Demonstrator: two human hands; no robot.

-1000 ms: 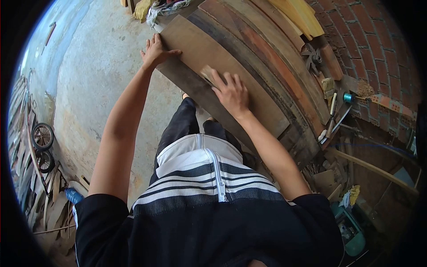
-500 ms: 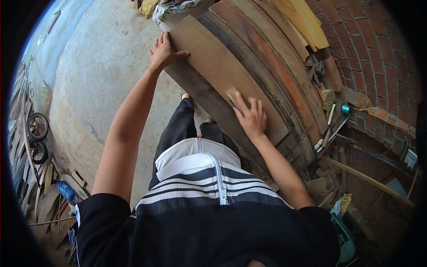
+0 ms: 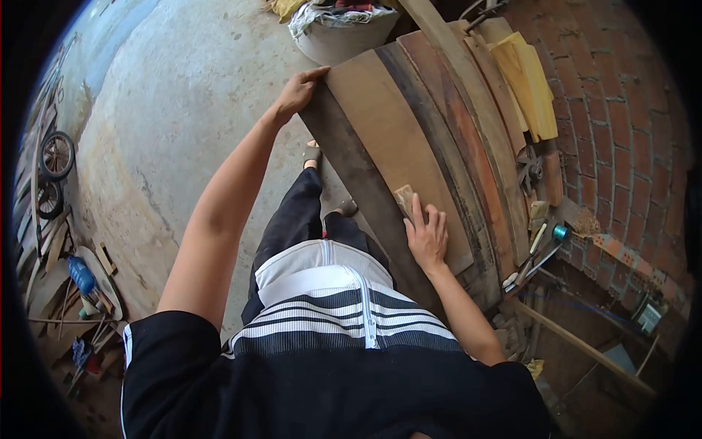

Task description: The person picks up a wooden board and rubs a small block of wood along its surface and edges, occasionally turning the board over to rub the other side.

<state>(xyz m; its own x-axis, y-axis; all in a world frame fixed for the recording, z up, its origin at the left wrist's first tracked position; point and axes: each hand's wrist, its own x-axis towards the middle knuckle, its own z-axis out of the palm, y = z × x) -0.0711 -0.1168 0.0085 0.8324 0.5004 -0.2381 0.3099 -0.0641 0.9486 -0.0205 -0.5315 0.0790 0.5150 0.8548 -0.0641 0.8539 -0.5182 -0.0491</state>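
While the person stands over it, the concrete floor spreads out wide to the left and a brick wall closes off the right. Against that wall leans a stack of long boards, and the pale brown plank lies on top of the stack, sloping from beside a grey tub down toward the person's waist. It looks stiff and fairly heavy for its length, dry and dusty rather than slick, so I judge it best gripped at an end or along a long edge, where fingers can wrap round. The left hand does just that: its fingers curl over the far corner and the thumb lies along the end grain. The right hand lies flat on the near part of the plank, fingers a little spread, pinning a small tan block under the fingertips. That block looks light and easy to slide. A few hand tools rest on a ledge just beyond the boards, with a small blue spool among them.
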